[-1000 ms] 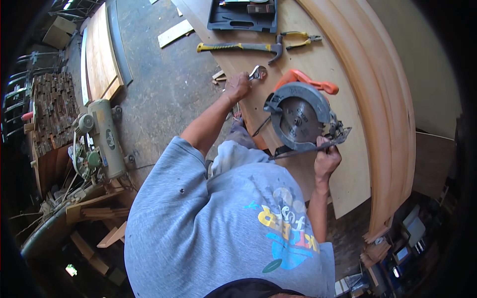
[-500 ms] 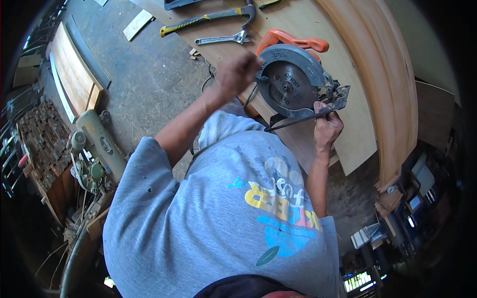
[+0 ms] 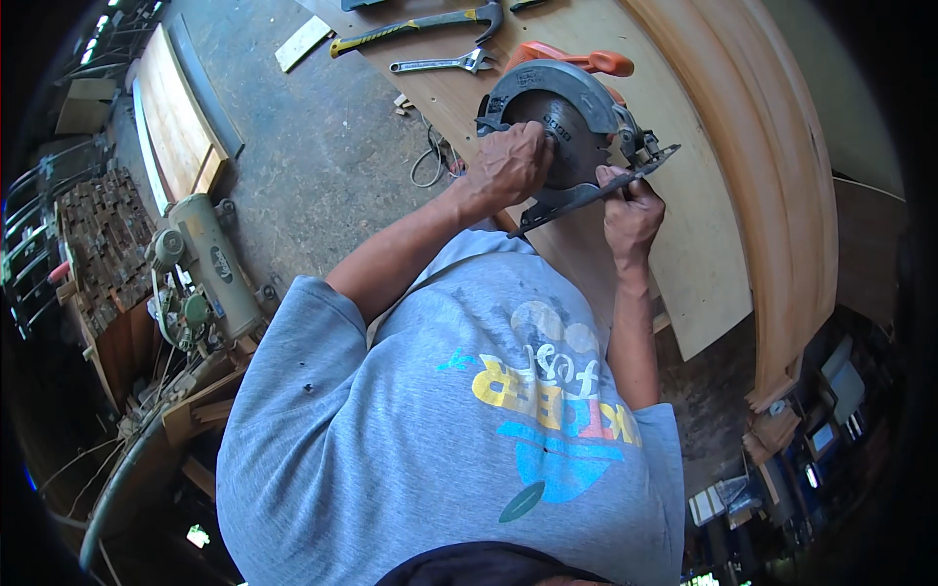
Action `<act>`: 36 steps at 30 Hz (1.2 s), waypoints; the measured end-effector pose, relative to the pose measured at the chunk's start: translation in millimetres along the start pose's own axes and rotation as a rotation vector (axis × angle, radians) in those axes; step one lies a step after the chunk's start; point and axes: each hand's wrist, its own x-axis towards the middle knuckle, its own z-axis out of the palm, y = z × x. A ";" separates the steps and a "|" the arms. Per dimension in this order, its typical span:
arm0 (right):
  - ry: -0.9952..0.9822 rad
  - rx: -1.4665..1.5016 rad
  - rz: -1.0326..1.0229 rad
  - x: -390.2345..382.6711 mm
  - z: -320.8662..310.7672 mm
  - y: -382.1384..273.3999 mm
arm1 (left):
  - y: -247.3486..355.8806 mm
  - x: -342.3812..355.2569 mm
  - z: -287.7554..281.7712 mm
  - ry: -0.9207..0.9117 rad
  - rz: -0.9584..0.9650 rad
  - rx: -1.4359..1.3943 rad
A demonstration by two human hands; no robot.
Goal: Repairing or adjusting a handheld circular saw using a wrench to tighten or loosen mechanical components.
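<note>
A circular saw (image 3: 572,112) with a grey blade guard and orange handle lies on its side on a plywood sheet (image 3: 708,244). My left hand (image 3: 508,164) rests on the blade's face near its centre, fingers curled against it. My right hand (image 3: 630,210) grips the edge of the saw's metal base plate (image 3: 586,193). What the left fingers pinch is hidden. My grey printed shirt fills the lower middle of the view.
An adjustable wrench (image 3: 440,65) and a yellow-handled hammer (image 3: 420,21) lie on the sheet beyond the saw. Curved wooden strips (image 3: 782,146) run along the right. On the concrete floor to the left are a cable coil (image 3: 428,158), a compressor (image 3: 207,264) and wooden planks (image 3: 171,117).
My left hand left the sheet near the wrench and came onto the saw's blade. My right hand kept its hold on the base plate. The view drew closer to the saw.
</note>
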 end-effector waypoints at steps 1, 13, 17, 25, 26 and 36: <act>-0.013 0.011 0.004 0.4 0.9 0.8 | -2.5 0.8 0.5 -0.003 0.013 0.005; -0.024 -0.082 -0.121 0.9 0.5 -1.6 | -4.5 -1.1 2.4 0.059 0.014 -0.015; -0.021 -0.093 -0.084 -1.3 -7.8 -0.5 | -7.4 14.0 -41.5 -0.210 -0.081 -0.192; 0.300 -0.389 0.363 -47.0 -49.8 0.8 | -188.7 131.7 -141.4 0.196 -0.203 -0.104; 0.312 -0.438 0.412 -58.8 -57.9 7.9 | -215.7 151.3 -149.8 0.215 -0.336 0.006; 0.221 -0.768 0.584 -227.5 -47.2 24.9 | -367.8 314.0 -176.2 0.449 -0.524 0.192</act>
